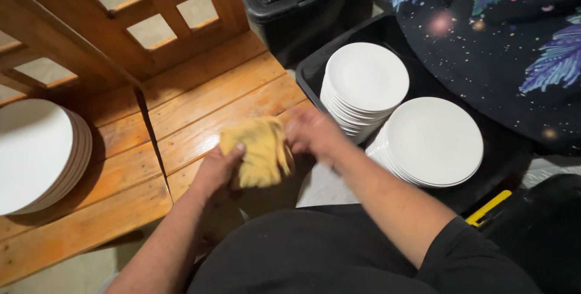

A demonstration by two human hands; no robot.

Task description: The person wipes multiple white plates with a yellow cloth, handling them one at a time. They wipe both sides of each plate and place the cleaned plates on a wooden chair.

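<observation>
We see both hands bunched around a yellow cloth in front of the body, just over the edge of the wooden worktop. The left hand grips the cloth from below with its fingers curled tight. The right hand is blurry, but it looks closed on the cloth's other side. A stack of white plates sits on the worktop to the left. Two more plate stacks sit in a black bin to the right.
</observation>
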